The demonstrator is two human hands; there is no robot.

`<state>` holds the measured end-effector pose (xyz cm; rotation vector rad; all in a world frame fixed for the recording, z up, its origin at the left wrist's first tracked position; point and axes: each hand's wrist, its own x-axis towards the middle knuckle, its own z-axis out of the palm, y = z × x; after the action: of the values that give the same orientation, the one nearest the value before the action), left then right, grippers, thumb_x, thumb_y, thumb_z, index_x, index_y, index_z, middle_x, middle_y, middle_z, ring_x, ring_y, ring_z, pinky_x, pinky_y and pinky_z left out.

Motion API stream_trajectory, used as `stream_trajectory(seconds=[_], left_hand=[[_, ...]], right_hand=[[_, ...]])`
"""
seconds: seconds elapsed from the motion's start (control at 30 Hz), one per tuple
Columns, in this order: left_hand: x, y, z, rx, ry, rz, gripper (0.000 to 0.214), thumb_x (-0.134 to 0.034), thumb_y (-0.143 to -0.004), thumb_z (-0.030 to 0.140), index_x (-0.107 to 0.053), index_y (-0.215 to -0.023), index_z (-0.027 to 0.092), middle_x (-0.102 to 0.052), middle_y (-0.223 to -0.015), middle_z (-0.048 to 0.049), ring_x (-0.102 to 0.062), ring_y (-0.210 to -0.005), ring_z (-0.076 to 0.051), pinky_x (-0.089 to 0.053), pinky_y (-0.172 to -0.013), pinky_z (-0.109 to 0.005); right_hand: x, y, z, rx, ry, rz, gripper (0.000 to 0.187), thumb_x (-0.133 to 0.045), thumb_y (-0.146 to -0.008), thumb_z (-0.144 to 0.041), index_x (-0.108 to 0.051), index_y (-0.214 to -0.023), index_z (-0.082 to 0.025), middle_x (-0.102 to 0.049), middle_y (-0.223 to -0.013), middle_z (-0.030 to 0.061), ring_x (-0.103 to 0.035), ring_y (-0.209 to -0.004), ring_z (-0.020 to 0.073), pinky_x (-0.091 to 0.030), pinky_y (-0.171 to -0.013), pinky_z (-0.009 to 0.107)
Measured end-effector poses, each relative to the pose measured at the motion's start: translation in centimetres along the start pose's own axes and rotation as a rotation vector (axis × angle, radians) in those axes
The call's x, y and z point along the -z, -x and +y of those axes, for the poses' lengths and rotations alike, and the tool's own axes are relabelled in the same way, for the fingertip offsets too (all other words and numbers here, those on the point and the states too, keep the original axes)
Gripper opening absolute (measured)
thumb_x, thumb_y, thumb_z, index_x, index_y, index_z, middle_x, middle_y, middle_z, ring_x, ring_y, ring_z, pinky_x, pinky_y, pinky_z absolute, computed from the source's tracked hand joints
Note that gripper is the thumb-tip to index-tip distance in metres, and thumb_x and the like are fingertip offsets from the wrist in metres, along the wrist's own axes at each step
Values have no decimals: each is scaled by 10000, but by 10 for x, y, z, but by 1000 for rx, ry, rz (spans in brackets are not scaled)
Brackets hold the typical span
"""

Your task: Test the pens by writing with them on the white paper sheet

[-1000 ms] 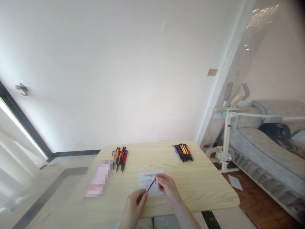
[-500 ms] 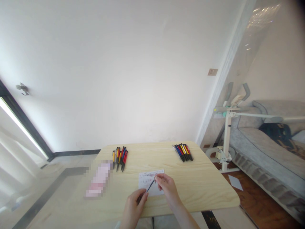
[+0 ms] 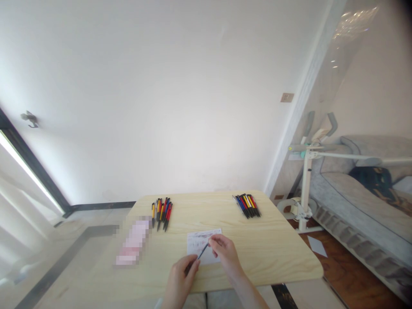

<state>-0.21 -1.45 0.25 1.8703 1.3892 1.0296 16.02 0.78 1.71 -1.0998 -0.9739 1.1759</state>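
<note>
A slim dark pen (image 3: 202, 250) slants between my two hands above a sheet of paper with scribbled marks (image 3: 194, 244). My left hand (image 3: 182, 274) is closed round its lower part, which is mostly hidden by the fingers. At its upper end, the thumb and fingertips of my right hand (image 3: 223, 253) pinch it over the paper's right side. Whether the thin stretch between the hands is the pen's body or its refill, I cannot tell.
On the wooden table (image 3: 273, 253), a group of coloured pens (image 3: 162, 212) lies back left, and another pen bundle (image 3: 247, 206) back right. A blurred pinkish item (image 3: 133, 242) is at the left. Beyond the table's right side stand exercise equipment (image 3: 307, 184) and a grey sofa (image 3: 360, 193).
My right hand has shifted very slightly left at the pen's upper end. The left hand and the pens on the table look the same.
</note>
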Motion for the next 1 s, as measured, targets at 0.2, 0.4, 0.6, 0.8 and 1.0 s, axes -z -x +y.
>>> stream_trajectory(seconds=[0.2,0.4,0.6,0.8,1.0], left_hand=[[0,0,-2,-16,-20,-8,279,-506,-807,378,-668,-879,163,-718,-766,-70,-658,-708,-184,-525,-690,-256],[-1,0,-6,-25,-19,-25,281,-481,-823,365,-657,-893,158,-712,-764,-71,-649,-706,-178,-516,-693,-257],[-2,0,-9,-25,2,-11,247,-493,-817,355,-653,-868,173,-704,-736,-49,-643,-680,-168,-505,-665,-238],[-1,0,-5,-1,34,-32,243,-493,-816,364,-647,-839,178,-695,-710,-40,-632,-664,-170,-492,-643,-241],[-1,0,-2,24,52,-32,247,-502,-809,370,-644,-841,170,-695,-717,-46,-630,-674,-175,-483,-647,-244]], right_hand=[[-1,1,0,29,36,-35,237,-646,-691,-372,-632,-693,-135,-558,-568,-4,-415,-467,81,-303,-423,202],[-3,-1,5,68,67,-41,229,-639,-697,-365,-634,-705,-136,-535,-550,-20,-421,-485,84,-322,-450,203],[-6,1,1,38,46,-74,235,-630,-695,-372,-602,-672,-140,-510,-545,-27,-435,-475,86,-332,-437,201],[-7,0,-3,14,36,-50,265,-646,-666,-394,-597,-663,-134,-527,-544,-19,-453,-469,92,-351,-429,204],[-2,-2,-4,3,46,-30,298,-661,-650,-425,-602,-674,-134,-592,-579,9,-492,-464,99,-371,-433,211]])
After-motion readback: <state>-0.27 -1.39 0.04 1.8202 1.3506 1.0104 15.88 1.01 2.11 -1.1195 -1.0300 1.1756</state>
